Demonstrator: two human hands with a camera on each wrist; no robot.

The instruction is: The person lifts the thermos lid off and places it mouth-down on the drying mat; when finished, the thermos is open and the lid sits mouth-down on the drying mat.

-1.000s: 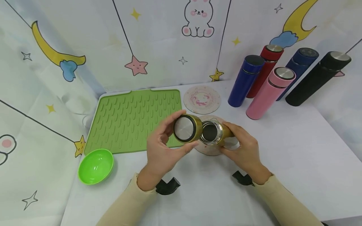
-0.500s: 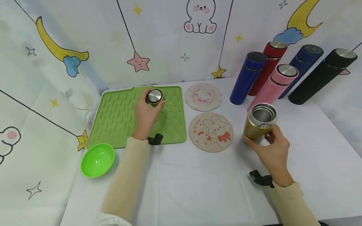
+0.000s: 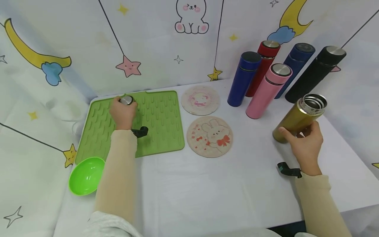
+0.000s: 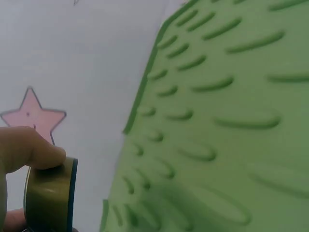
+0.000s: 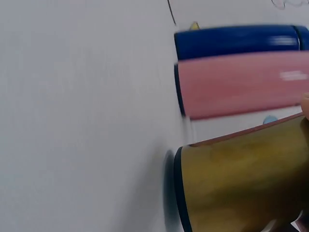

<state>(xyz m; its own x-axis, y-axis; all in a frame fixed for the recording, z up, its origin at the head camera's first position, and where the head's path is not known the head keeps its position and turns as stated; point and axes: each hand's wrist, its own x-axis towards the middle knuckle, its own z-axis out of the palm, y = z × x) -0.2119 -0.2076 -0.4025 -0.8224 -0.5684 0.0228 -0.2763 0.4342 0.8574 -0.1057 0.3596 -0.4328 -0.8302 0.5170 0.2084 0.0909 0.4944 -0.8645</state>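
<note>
My left hand (image 3: 123,115) holds a gold bottle cap (image 4: 50,195) with a silver top over the far left part of the green ridged mat (image 3: 160,121). In the left wrist view the thumb or a finger presses against the cap's gold side. At the right of the table, my right hand (image 3: 308,144) grips the gold thermos flask (image 3: 294,119) around its body. Its mouth is uncapped and shows a steel rim. The right wrist view has the flask's dark-edged base close over the white table, with a shadow beside it.
Behind the gold flask stand several capped flasks: pink (image 3: 265,93), blue (image 3: 243,82), red (image 3: 263,69), dark blue (image 3: 297,62) and black (image 3: 314,75). Two round coasters, a rabbit one (image 3: 201,144) and a pink one (image 3: 200,100), lie mid-table. A green bowl (image 3: 86,176) sits front left.
The cap and flask, side by side a second ago, are now far apart. My left hand has carried the cap left over the mat; my right hand has carried the flask right.
</note>
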